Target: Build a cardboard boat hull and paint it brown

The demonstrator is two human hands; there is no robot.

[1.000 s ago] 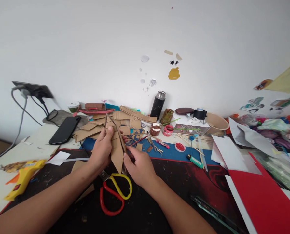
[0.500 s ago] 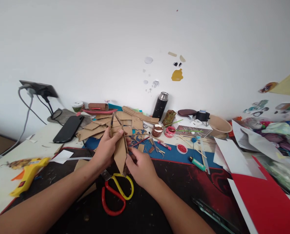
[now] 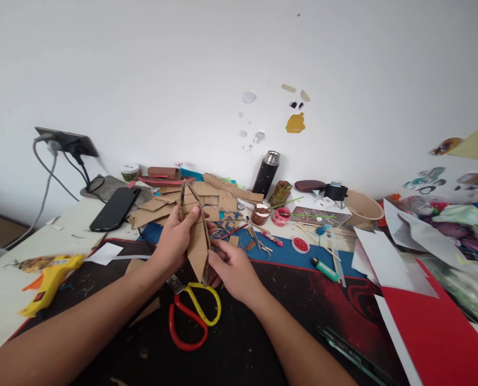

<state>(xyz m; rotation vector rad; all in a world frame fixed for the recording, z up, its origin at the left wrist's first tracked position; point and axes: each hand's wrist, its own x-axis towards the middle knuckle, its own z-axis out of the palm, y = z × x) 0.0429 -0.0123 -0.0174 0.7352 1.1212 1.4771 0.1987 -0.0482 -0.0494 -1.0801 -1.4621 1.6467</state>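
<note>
Your left hand (image 3: 174,236) pinches the cardboard piece (image 3: 198,249), thumb pressed flat on its face and the other fingers mostly hidden behind; your right hand (image 3: 234,271) nips its lower right edge between thumb and fingers. The piece, long and pointed, is tilted up between your hands, above the black mat (image 3: 263,327) at the middle of the surface (image 3: 3,300). Just below it lie the scissors (image 3: 171,321), with one red loop and one yellow. As for writing, the yellow glue gun (image 3: 48,287) to your left bears a pale label too small to read, and the green tube (image 3: 326,271) to your right has a whitish band with blurred print. The pink tube (image 3: 271,238) also carries a label you can't make out, and the box (image 3: 315,215) near the wall shows a printed picture on its front. Pale marks on the dark strip (image 3: 349,351) at your lower right are illegible, as is the faint line across the yellow sticker (image 3: 295,123) on the wall (image 3: 162,80).
</note>
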